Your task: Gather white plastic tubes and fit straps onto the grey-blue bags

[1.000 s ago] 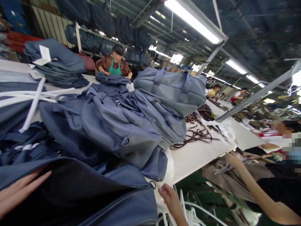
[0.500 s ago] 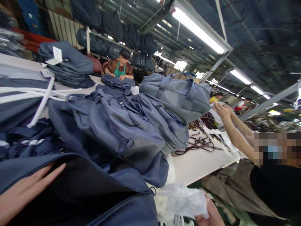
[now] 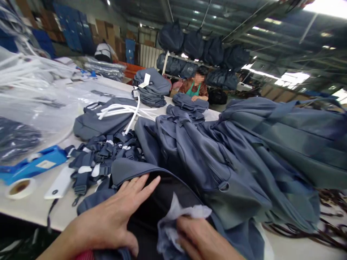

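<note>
You see a slate-blue bag [image 3: 127, 172] with plain black lining [image 3: 165, 198], a white crumpled sheet [image 3: 177, 216], more slate-blue backpacks [image 3: 217, 162], a bright blue tape dispenser [image 3: 35, 164] and a white tabletop [image 3: 32, 208], all unpatterned.

Left hand [image 3: 114, 220] flat on open bag [image 3: 127, 169]; right hand [image 3: 200, 238] clutching white wrapping [image 3: 173, 220].

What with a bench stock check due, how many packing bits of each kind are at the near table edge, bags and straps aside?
Blue tape dispenser: 1
Tape roll: 1
White flat piece: 1
White crumpled sheet, held in the right hand: 1
Total: 4
</note>
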Demonstrator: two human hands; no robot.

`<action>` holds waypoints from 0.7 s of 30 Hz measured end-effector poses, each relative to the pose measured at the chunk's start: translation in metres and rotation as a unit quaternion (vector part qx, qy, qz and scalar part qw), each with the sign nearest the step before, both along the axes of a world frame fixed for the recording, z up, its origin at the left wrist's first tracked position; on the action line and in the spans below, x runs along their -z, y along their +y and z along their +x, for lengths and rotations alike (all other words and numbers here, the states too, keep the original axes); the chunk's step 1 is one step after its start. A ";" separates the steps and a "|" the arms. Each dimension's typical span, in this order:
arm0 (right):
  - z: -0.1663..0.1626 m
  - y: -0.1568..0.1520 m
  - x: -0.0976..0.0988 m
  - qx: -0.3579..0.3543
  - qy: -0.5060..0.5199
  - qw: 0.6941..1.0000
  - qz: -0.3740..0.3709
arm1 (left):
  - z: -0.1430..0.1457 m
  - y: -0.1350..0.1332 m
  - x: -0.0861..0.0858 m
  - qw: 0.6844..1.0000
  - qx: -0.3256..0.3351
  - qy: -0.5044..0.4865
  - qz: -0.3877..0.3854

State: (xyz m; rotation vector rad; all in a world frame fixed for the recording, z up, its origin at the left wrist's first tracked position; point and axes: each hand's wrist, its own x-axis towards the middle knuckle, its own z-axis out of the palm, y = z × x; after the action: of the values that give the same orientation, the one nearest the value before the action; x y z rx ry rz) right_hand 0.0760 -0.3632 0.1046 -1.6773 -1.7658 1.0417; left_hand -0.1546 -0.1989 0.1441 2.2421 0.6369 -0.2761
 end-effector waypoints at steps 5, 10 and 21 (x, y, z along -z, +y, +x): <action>0.007 0.038 0.014 0.055 -0.151 0.987 -0.025 | -0.023 0.004 -0.010 0.998 -0.052 0.004 -0.030; 0.010 0.044 0.026 0.093 -0.201 0.975 -0.030 | -0.023 0.004 -0.010 0.998 0.024 0.051 -0.040; -0.028 0.046 0.008 0.045 0.151 0.978 -0.134 | 0.006 0.016 -0.006 0.981 0.161 0.111 0.013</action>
State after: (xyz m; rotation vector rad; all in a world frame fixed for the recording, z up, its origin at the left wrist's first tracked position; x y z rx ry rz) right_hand 0.0480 -0.3173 0.0967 -1.6289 -1.3929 1.4596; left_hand -0.1485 -0.1827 0.1498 2.3542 0.3878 -0.6923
